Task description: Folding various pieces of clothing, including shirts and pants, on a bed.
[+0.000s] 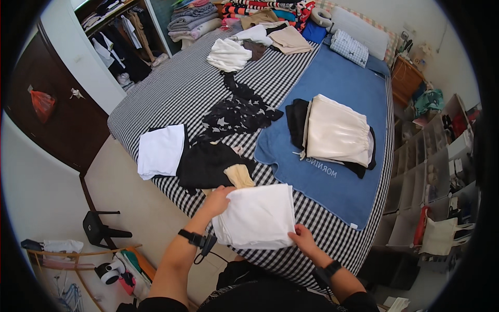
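A folded white garment [257,216] lies at the near edge of the bed, between my two hands. My left hand [218,200] grips its upper left corner, with the thumb on top. At the lower right corner, my right hand [303,239] pinches the cloth between thumb and fingers. Just beyond the garment are a crumpled black garment [210,164] and a piece of beige cloth [239,176]. Another folded white garment [162,151] rests to the left, partly over dark cloth. A black garment with a star print [239,115] is spread loosely farther back.
A stack of folded clothes with a cream garment [338,130] on top sits on a blue blanket [332,197] at right. A bunched white cloth [228,55] and folded piles lie at the far end of the checked bed [171,104]. A black stool [101,229] stands at left.
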The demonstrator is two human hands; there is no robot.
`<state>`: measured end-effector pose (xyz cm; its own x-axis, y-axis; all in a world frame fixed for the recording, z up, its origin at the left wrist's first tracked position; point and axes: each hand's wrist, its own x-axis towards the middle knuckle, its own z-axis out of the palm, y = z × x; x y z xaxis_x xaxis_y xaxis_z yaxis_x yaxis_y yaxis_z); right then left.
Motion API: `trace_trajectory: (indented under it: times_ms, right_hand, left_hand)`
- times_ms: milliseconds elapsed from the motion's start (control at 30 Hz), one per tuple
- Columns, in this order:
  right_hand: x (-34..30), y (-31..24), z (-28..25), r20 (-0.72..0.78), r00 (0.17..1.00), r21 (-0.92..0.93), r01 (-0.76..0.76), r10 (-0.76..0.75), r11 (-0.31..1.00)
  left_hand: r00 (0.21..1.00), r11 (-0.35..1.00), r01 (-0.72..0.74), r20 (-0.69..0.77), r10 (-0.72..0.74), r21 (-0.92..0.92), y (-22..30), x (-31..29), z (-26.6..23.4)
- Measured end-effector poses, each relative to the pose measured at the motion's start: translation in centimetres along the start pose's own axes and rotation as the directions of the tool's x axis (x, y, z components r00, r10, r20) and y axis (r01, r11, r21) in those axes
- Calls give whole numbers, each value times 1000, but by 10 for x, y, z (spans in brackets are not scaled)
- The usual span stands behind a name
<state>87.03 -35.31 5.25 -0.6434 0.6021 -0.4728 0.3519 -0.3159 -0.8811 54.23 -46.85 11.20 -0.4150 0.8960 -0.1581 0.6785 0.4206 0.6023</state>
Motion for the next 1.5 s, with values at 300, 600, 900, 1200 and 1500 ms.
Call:
trace_trajectory:
  times_ms: [300, 600, 900, 1200, 1500]
  right_hand:
    - [-53, 21, -5, -301, 944, -371, 15, -135, 929]
    - [-234, 122, -58, 32, 631, 11, -775, 775, 631]
    - [-228, 179, -61, 116, 845, -483, -411, 522, 773]
    - [-353, 194, -136, -37, 858, 660, -364, 513, 657]
    - [-426, 97, -176, 263, 715, -420, -519, 647, 744]
  left_hand:
    - [988, 949, -117, -66, 142, 294, -16, -6, -6]
    - [397, 785, 620, 861, -316, 2, -163, -126, 32]
    - [423, 973, 223, 894, -151, 59, -127, -188, 186]
    - [667, 361, 733, 712, -218, -576, -51, -238, 172]
    - [123, 495, 868, 952, -279, 33, 93, -348, 14]
